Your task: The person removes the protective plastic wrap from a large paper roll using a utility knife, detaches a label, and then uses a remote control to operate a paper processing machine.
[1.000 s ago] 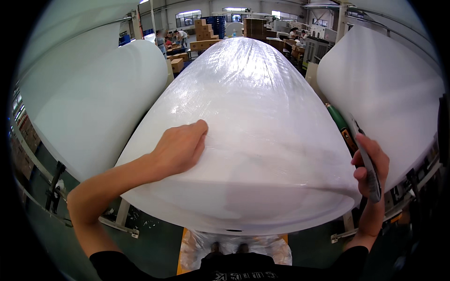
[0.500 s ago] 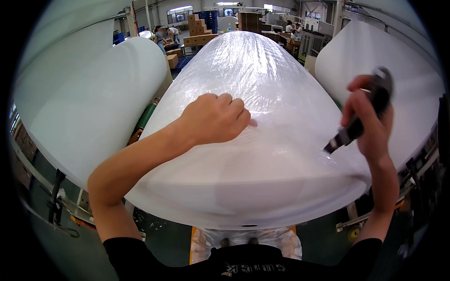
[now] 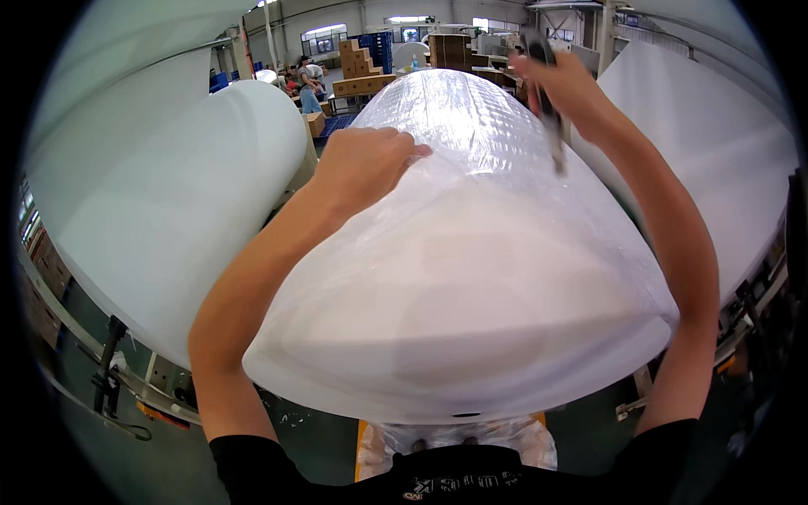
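A huge white roll (image 3: 454, 278) lies in front of me, stretching away. Shiny clear plastic film (image 3: 454, 118) covers its far part and sides, while the near top looks smooth and matte. My left hand (image 3: 362, 168) is closed at the film's edge, on the left of the roll's top, the film bunched at its fingers. Raised over the right side of the roll, my right hand (image 3: 572, 88) grips a dark-handled utility knife (image 3: 545, 93). The knife's tip points down toward the film and is blurred; whether it touches cannot be made out.
Large white rolls stand on the left (image 3: 168, 210) and right (image 3: 699, 168). Stacked cardboard boxes (image 3: 362, 71) and blue crates lie beyond. A person (image 3: 310, 84) works at the far left. Clear plastic (image 3: 463, 444) lies below the roll by my feet.
Both hands have moved farther along the roll, the left pulling film away from the near top. The right hand swung up and inward with the knife.
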The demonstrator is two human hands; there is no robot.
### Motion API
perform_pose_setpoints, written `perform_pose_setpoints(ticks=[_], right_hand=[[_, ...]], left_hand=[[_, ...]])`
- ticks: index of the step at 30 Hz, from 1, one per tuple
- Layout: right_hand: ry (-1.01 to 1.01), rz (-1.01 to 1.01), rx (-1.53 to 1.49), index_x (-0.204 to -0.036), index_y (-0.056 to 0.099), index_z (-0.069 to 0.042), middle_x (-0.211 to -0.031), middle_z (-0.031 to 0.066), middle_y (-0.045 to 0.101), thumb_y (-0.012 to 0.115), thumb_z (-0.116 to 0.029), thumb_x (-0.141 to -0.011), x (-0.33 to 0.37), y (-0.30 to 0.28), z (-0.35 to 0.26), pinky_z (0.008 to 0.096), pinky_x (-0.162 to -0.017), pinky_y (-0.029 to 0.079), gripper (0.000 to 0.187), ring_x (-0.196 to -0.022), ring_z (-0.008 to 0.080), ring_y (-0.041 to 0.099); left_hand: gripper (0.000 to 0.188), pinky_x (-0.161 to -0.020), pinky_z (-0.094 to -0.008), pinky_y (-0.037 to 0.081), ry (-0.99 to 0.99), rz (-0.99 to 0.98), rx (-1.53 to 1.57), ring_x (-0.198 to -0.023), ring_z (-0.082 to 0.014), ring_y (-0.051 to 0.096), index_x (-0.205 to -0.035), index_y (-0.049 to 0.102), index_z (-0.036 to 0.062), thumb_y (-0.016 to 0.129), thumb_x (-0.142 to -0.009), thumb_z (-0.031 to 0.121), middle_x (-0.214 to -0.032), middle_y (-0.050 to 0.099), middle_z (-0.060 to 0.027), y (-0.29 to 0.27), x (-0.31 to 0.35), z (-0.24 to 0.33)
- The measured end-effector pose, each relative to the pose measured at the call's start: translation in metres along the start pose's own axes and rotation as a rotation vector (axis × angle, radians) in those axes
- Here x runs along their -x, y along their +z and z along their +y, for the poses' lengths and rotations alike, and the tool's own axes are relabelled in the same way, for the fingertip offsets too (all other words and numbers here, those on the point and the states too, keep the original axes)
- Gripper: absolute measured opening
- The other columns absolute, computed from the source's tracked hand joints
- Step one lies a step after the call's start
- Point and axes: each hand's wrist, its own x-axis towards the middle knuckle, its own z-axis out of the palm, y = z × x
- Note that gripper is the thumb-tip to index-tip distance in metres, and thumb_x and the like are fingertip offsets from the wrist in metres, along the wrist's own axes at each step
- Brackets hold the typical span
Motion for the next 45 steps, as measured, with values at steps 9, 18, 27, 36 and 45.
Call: perform_pose_setpoints(ticks=[9,18,27,36,45], right_hand=[[-0.166,-0.135,0.891,-0.098,0.053,-0.006,-0.090,0.0103,0.059,0.059,-0.022,-0.080,0.116,0.026,0.033,0.0423,-0.063,0.046,0.026,-0.072,0.0301,0.061],[-0.264,-0.074,1.035,-0.086,0.050,-0.004,-0.073,0.0090,0.059,0.060,-0.010,-0.071,0.103,0.031,0.089,0.0381,-0.060,0.045,0.019,-0.067,0.0261,0.060],[-0.609,-0.046,1.018,-0.072,0.051,-0.007,-0.059,0.0047,0.055,0.065,-0.013,-0.066,0.087,0.011,0.104,0.0348,-0.053,0.041,0.016,-0.056,0.0225,0.056],[-0.135,0.393,1.097,-0.080,0.061,-0.007,-0.071,0.0134,0.061,0.054,-0.015,-0.078,0.033,-0.166,0.248,0.0391,-0.060,0.047,0.011,-0.064,0.0268,0.061],[0.128,0.141,1.234,-0.083,0.059,-0.007,-0.073,0.0139,0.061,0.057,-0.023,-0.081,0.019,-0.113,0.246,0.0407,-0.065,0.047,0.017,-0.070,0.0313,0.059]], left_hand=[[0.025,-0.053,-0.0363,0.046,0.012,-0.046,-0.021,-0.071,-0.0246,0.060,-0.075,0.056,0.0068,0.051,-0.087,0.028,-0.072,0.059,-0.0071,0.007,0.002,0.028],[0.049,-0.055,-0.0380,0.048,-0.082,-0.175,0.343,-0.073,-0.0273,0.061,-0.124,0.041,0.0058,0.047,-0.076,0.004,-0.100,0.055,-0.0130,0.029,0.008,0.089],[0.037,-0.054,-0.0390,0.047,-0.020,-0.582,0.084,-0.067,-0.0268,0.062,-0.104,0.054,0.0050,0.043,-0.091,0.038,-0.079,0.063,-0.0120,0.050,-0.029,0.072],[0.023,-0.071,-0.0362,0.047,-0.783,-0.468,-0.197,-0.079,-0.0240,0.060,-0.097,0.059,0.0063,0.049,-0.087,0.025,-0.085,0.063,-0.0108,0.071,0.090,-0.202],[0.034,-0.066,-0.0425,0.045,-0.669,-0.437,0.106,-0.073,-0.0357,0.058,-0.088,0.064,0.0054,0.041,-0.093,0.029,-0.078,0.062,-0.0177,0.041,0.126,-0.103]])
